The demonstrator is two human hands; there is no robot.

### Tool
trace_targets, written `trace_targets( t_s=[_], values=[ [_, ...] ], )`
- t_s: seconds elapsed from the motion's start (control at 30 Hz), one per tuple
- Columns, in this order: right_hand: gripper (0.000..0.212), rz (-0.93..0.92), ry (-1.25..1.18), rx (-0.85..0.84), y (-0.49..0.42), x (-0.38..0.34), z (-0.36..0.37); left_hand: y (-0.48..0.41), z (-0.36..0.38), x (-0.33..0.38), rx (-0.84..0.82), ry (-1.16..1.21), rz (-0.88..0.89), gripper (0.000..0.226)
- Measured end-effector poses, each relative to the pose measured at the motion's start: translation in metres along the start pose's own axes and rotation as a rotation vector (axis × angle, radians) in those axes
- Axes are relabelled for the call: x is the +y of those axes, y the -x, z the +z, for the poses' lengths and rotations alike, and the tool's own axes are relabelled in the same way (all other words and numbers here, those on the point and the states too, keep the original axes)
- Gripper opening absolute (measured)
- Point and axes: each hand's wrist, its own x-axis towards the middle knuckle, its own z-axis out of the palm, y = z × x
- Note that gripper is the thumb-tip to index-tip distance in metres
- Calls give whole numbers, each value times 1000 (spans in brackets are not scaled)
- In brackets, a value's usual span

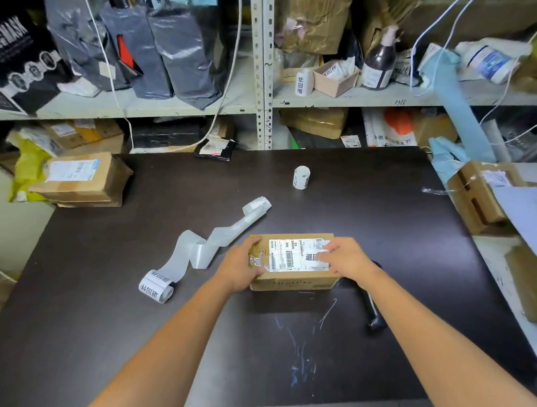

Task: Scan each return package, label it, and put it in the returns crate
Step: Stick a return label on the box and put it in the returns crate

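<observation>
We hold the box [290,281] with our left hand [241,264] curled round its end, our right hand [347,258] pressing flat fingers on the label [289,255], a paper strip [195,249] just left, a scanner [372,307] right.

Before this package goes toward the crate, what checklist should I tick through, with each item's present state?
1. Steady hold: ok, the left hand grips the small brown cardboard box at its left end.
2. White return label on the box top: ok, the right hand presses it.
3. Label stuck flat all over: cannot tell, fingers cover part of it.
4. Scan done: cannot tell; the black handheld scanner lies on the dark table beside the box.
5. Way to the returns crate: cannot tell, no crate plainly in view.
</observation>
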Motion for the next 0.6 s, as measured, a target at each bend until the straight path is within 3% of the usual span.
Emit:
trace_targets(
  t_s=[0.43, 0.6],
  values=[
    [24, -92, 382, 114, -1, -3, 4, -3, -1, -3, -34, 43, -16, 78],
    [35, -121, 604, 139, 7, -10, 0, -3, -1, -4, -37, 25, -19, 78]
  ],
)
